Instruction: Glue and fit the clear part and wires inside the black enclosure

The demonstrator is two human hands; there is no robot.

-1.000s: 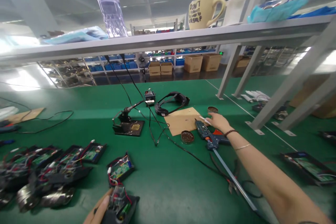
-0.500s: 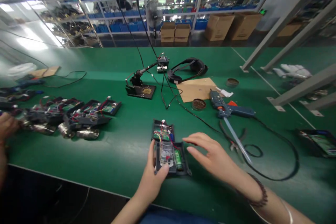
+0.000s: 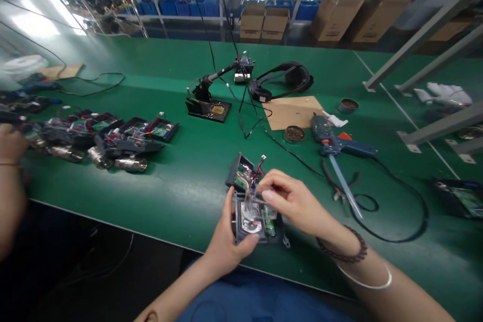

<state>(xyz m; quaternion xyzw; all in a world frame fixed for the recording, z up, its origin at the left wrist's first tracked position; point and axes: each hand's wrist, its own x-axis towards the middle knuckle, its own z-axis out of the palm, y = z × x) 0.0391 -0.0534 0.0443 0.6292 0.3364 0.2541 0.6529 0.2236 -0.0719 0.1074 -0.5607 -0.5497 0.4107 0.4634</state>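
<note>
My left hand (image 3: 231,239) grips the left side of a dark plastic housing (image 3: 278,237), its thumb over the lower edge. A white part with red and black bits lies inside it, beside a green cylindrical cell (image 3: 269,226). My right hand (image 3: 298,201) pinches a clear plastic piece (image 3: 267,206) just above the housing; its exact shape is blurred. Joined by wires behind it, a second housing half (image 3: 236,170) stands tilted, holding a green circuit board (image 3: 240,180). A red and black lead with a white connector (image 3: 263,157) sticks up from there.
To the right lie a blue glue gun (image 3: 350,148) with a glue stick, pliers (image 3: 352,181) and another housing (image 3: 462,198). Farther back are tins (image 3: 294,134), cardboard (image 3: 287,113), a black headset (image 3: 283,80) and a stand (image 3: 209,110). Several wired housings (image 3: 132,136) lie left, near another person's hand (image 3: 11,146).
My right hand has moved left onto the housing and now pinches the clear piece, which is raised from the white part. The rear housing half has tilted. The view has tipped downward.
</note>
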